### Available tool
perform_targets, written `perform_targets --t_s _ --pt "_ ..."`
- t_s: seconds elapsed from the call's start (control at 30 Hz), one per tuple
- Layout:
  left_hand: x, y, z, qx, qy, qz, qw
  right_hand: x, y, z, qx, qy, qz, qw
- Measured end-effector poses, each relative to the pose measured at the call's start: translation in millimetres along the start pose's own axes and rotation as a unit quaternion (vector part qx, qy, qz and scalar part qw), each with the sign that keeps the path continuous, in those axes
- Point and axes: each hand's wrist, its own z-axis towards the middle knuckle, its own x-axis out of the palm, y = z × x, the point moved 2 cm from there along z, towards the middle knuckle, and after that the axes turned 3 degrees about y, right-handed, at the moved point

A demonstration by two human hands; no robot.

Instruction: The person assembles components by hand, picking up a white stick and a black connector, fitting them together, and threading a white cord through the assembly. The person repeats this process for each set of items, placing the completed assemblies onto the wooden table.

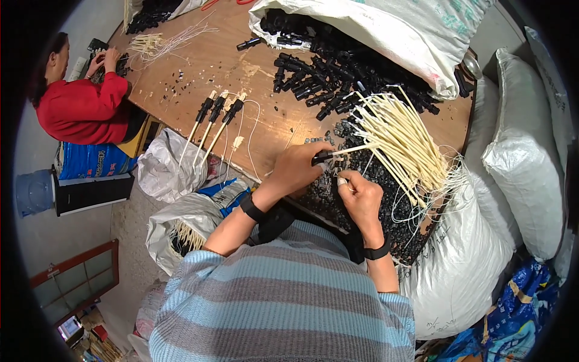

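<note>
While the fingers of the left hand (298, 169) are gripping a black fitting (322, 157) near the frame's centre, the right hand (363, 198) is pinching narrowly to its lower right, on what I cannot tell, and the fitting's cream rod (353, 149) is pointing right, slightly upward, toward the rod bundle (401, 139).

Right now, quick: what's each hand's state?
Left hand: closed on a black tubular connector.
Right hand: pinched closed; anything held is too small to tell.

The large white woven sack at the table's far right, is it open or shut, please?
Open: the white woven sack gapes, and black plastic fittings lie from inside its mouth out onto the wooden table.
</note>
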Motion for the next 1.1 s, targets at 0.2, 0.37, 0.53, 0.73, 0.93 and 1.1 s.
perform_targets --t_s 0.2,0.37,0.53,0.73,0.93,1.1 --pt "-3 -6 5 -0.072 0.07 -0.023 0.995 -9 -2 1 -0.075 -0.028 -0.016 0.997" --pt "-6 -4 6 -0.094 0.046 -0.024 0.994 -15 -2 2 -0.055 -0.017 -0.031 0.998" --pt "11 -5 9 -0.036 0.087 -0.195 0.976 -6 5 1 -0.074 -0.047 0.036 0.995" --pt "11 0 8 -0.1 0.111 -0.174 0.973 -8 3 -5 -0.034 -0.023 0.133 0.99" --pt "10 0 6 -0.067 0.09 -0.18 0.977 -10 6 -7 -0.015 0.002 0.13 0.991" --pt "9 3 3 -0.11 0.127 -0.106 0.98 -13 2 -5 -0.092 -0.001 0.024 0.995"
